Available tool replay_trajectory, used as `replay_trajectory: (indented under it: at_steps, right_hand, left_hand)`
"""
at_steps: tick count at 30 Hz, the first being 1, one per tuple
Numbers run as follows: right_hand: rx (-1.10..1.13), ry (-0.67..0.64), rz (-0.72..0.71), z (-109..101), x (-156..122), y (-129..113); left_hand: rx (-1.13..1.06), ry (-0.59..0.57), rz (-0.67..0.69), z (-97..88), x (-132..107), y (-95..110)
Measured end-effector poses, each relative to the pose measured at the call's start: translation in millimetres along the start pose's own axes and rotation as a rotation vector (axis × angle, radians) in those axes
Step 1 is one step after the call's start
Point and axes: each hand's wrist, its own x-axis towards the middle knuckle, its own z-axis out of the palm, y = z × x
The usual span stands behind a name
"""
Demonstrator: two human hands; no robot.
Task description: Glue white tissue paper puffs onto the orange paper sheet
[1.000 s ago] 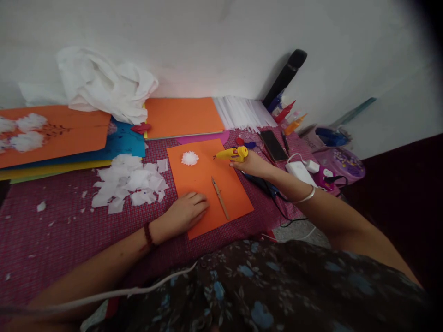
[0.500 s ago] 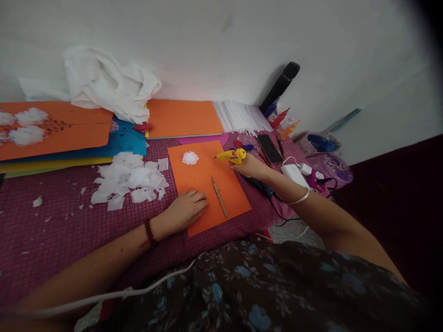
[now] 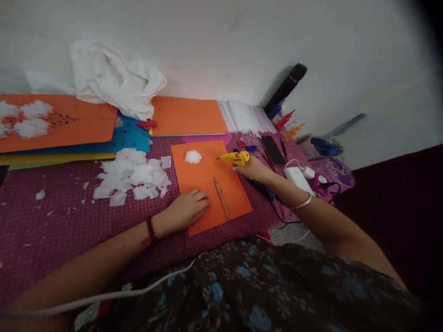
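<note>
In the head view, we take the orange sheet point(image 3: 199, 180) as the centre of our dial. Toward two o'clock, the right hand point(image 3: 253, 168) is closed about a yellow glue gun point(image 3: 234, 158), its nozzle aimed toward nine over the sheet; the palm hides the handle from us. At eight, the left hand point(image 3: 185, 210) lies loosely curled over the sheet's edge, and we see nothing in its grasp. On the sheet, a white paper flower point(image 3: 193, 157) sits at eleven, and a tan pen-like stick point(image 3: 221, 198) lies toward five, between the hands.

As for writing, the printing on the pale box point(image 3: 309, 145) at two is too small for us to read.

Around these, we find white paper squares point(image 3: 133, 177) heaped at nine, an orange card with white flowers point(image 3: 92, 121) at ten, a crumpled white cloth point(image 3: 107, 76) toward eleven, white strips point(image 3: 244, 117) at one, and a phone point(image 3: 272, 151) at two. The right forearm partly covers a dark blue item point(image 3: 260, 188) at three.
</note>
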Motion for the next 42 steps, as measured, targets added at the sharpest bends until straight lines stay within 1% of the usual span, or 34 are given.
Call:
replay_trajectory:
  at_steps: [4,9,14,17,19,22,25,32,40,42]
  right_hand:
    - [0.060,-0.004,0.006,2,2,4]
    - [-0.020,0.051,-0.004,4,5,8]
    - [-0.067,0.049,0.021,4,3,3]
    - [0.009,0.044,0.007,3,-1,-3]
    - [0.106,0.000,0.000,2,-4,-7]
    - [0.193,-0.044,0.048,2,-8,-10]
    - [0.200,-0.005,0.083,4,-12,-11]
    - [0.182,0.087,0.077,9,-13,-8]
    - [0.119,0.094,0.081,11,-9,-3]
    - [0.095,0.099,0.044,11,-8,-2]
  left_hand:
    - [0.017,0.010,0.009,0.7,0,-1]
    - [0.020,0.012,0.012,2.2,0,-1]
    - [0.014,0.018,0.005,2.6,0,-2]
    - [0.003,0.019,0.001,2.8,0,-2]
    - [-0.002,0.019,0.003,3.0,0,-2]
    - [-0.014,0.030,0.011,3.1,-1,-2]
    - [-0.007,0.023,0.005,2.2,0,-2]
    - [-0.005,0.019,0.009,0.3,1,-2]
    - [-0.017,0.006,0.005,2.9,0,-3]
    - [-0.022,0.004,0.003,3.1,0,-3]
